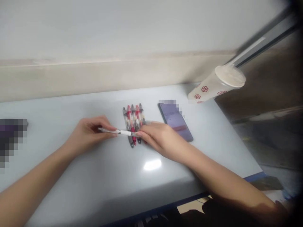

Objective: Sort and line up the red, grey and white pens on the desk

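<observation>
Between my two hands, a slim pen [125, 132] with a white section and a clear end lies roughly level above the table. My left hand [93, 130] pinches its left end between thumb and fingers. The right end is gripped by my right hand [157, 135], whose fingers hide the tip. Just behind the pen, several click pens [133, 118] with clear barrels, some black and some red, lie side by side on the table. My right hand partly covers their lower right ends.
Right of the pens lies a phone [177, 121] with a lit screen. A tall cup [213, 86] with red flower prints and a straw stands at the back right corner of the white table [94, 189]. A dark, blurred-out object [10, 135] sits at the left, and a wall [94, 75] runs behind.
</observation>
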Available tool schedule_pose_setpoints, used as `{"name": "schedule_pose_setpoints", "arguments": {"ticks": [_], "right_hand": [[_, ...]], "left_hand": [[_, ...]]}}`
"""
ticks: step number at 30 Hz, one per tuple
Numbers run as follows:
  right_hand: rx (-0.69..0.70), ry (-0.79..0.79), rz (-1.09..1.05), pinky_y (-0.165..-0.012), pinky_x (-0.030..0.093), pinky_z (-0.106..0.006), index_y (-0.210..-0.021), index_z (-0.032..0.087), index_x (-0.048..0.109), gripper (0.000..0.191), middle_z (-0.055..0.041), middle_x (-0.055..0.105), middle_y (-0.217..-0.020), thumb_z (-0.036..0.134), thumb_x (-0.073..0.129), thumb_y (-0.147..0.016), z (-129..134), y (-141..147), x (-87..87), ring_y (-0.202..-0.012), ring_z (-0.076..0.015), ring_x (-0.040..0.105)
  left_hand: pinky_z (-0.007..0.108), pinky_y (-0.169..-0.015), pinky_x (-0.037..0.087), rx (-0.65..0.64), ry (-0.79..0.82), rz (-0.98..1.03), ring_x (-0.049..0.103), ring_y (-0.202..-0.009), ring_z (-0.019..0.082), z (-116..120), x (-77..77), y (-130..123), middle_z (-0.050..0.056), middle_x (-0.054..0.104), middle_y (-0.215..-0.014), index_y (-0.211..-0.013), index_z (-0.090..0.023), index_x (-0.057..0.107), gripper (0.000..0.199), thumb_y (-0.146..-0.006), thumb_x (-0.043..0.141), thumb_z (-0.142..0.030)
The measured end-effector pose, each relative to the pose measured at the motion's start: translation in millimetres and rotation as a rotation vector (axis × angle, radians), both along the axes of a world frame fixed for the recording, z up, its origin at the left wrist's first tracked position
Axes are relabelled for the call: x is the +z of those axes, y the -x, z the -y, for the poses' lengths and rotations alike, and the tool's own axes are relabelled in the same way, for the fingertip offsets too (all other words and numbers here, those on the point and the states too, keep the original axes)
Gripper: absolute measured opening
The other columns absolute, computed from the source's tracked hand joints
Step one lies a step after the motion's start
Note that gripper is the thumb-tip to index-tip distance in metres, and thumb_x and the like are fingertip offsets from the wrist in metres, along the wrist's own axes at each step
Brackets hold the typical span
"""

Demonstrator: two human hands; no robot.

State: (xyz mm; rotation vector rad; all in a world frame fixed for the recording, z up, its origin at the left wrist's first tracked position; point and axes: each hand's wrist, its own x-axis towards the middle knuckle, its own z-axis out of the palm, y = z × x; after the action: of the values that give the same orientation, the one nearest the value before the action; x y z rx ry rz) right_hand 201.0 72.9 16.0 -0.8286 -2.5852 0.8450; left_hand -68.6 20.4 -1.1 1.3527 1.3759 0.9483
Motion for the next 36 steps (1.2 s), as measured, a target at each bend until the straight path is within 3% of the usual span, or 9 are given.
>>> {"name": "schedule_pose_setpoints", "arguments": {"ticks": [2, 7, 10, 15, 20, 23, 26, 31, 36], "right_hand": [[-0.017, 0.019, 0.024, -0.064, 0.039, -0.025, -0.087, 0.017, 0.067, 0.042, -0.0023, 0.062, -0.071, 0.038, 0.041, -0.112, 1.1, 0.5, 0.9, -0.064, -0.0134, 0.055], [-0.081, 0.075, -0.030, -0.064, 0.043, -0.024, -0.116, 0.020, 0.065, 0.026, -0.0013, 0.069, -0.082, 0.041, 0.064, -0.102, 1.4, -2.2, 2.1, -0.070, -0.0138, 0.061], [-0.040, 0.038, -0.042, -0.065, 0.043, -0.024, -0.106, 0.019, 0.066, 0.021, -0.0026, 0.069, -0.084, 0.038, 0.056, -0.106, 0.8, -2.6, 0.2, -0.070, -0.0128, 0.061], [-0.041, 0.027, 0.019, -0.064, 0.041, -0.025, -0.088, 0.017, 0.066, 0.039, -0.0029, 0.065, -0.075, 0.040, 0.045, -0.110, 1.8, 0.1, -0.4, -0.067, -0.0127, 0.058], [-0.062, 0.077, -0.007, -0.064, 0.042, -0.024, -0.120, 0.019, 0.063, 0.029, -0.0010, 0.069, -0.082, 0.042, 0.063, -0.102, 2.8, -1.1, 1.6, -0.069, -0.0138, 0.062], [-0.042, 0.022, 0.000, -0.064, 0.042, -0.024, -0.108, 0.018, 0.065, 0.023, -0.0022, 0.069, -0.083, 0.040, 0.058, -0.106, 1.7, -1.4, 0.3, -0.069, -0.0136, 0.062], [-0.014, -0.017, 0.012, -0.067, 0.043, -0.025, -0.094, 0.017, 0.067, 0.035, -0.0039, 0.068, -0.080, 0.039, 0.045, -0.111, 0.6, -0.8, -0.9, -0.071, -0.0139, 0.062], [-0.053, 0.018, -0.009, -0.067, 0.045, -0.024, -0.115, 0.019, 0.066, 0.024, -0.0020, 0.070, -0.083, 0.040, 0.062, -0.103, 1.5, -2.2, -0.2, -0.074, -0.0146, 0.064], [-0.007, -0.063, 0.033, -0.064, 0.041, -0.025, -0.097, 0.016, 0.065, 0.031, -0.0037, 0.067, -0.079, 0.040, 0.050, -0.109, 0.9, -2.5, -1.4, -0.069, -0.0135, 0.060]], "left_hand": [[0.026, -0.060, 0.046, 0.001, -0.017, 0.009, 0.061, -0.071, 0.015, 0.1, -1.2, -0.9, 0.003, 0.069, -0.076, -0.078, -0.023, 0.082, 0.010, -0.074, 0.089, -0.029], [0.027, -0.060, 0.045, 0.049, -0.018, 0.012, 0.061, -0.071, 0.015, 0.0, -2.0, -2.8, 0.002, 0.068, -0.076, -0.076, -0.025, 0.081, 0.009, -0.072, 0.089, -0.028], [0.027, -0.060, 0.045, 0.053, -0.023, 0.019, 0.061, -0.071, 0.015, 0.2, -2.0, -3.1, 0.002, 0.068, -0.075, -0.076, -0.026, 0.081, 0.008, -0.072, 0.089, -0.027], [0.027, -0.060, 0.045, 0.046, -0.044, 0.029, 0.061, -0.071, 0.015, 1.4, -2.3, -3.1, 0.003, 0.068, -0.074, -0.076, -0.026, 0.081, 0.008, -0.072, 0.088, -0.026], [0.027, -0.060, 0.045, 0.043, -0.036, 0.008, 0.061, -0.071, 0.015, 1.7, -0.8, -3.8, 0.002, 0.068, -0.075, -0.076, -0.025, 0.080, 0.010, -0.074, 0.088, -0.029], [0.027, -0.059, 0.045, 0.040, -0.027, -0.004, 0.061, -0.071, 0.016, 0.9, -0.8, -4.4, 0.003, 0.068, -0.075, -0.076, -0.023, 0.080, 0.013, -0.073, 0.089, -0.033], [0.027, -0.059, 0.045, 0.028, -0.023, -0.014, 0.060, -0.071, 0.016, 0.5, -1.8, -3.7, 0.004, 0.067, -0.074, -0.077, -0.023, 0.080, 0.016, -0.072, 0.089, -0.035], [0.026, -0.059, 0.045, 0.035, -0.021, -0.003, 0.060, -0.071, 0.014, 1.4, -2.9, -1.3, 0.002, 0.067, -0.075, -0.077, -0.024, 0.080, 0.010, -0.074, 0.088, -0.030], [0.025, -0.059, 0.045, 0.013, -0.021, -0.012, 0.060, -0.071, 0.015, 1.0, -3.2, -0.6, 0.002, 0.068, -0.076, -0.078, -0.024, 0.080, 0.011, -0.074, 0.089, -0.030]]}}
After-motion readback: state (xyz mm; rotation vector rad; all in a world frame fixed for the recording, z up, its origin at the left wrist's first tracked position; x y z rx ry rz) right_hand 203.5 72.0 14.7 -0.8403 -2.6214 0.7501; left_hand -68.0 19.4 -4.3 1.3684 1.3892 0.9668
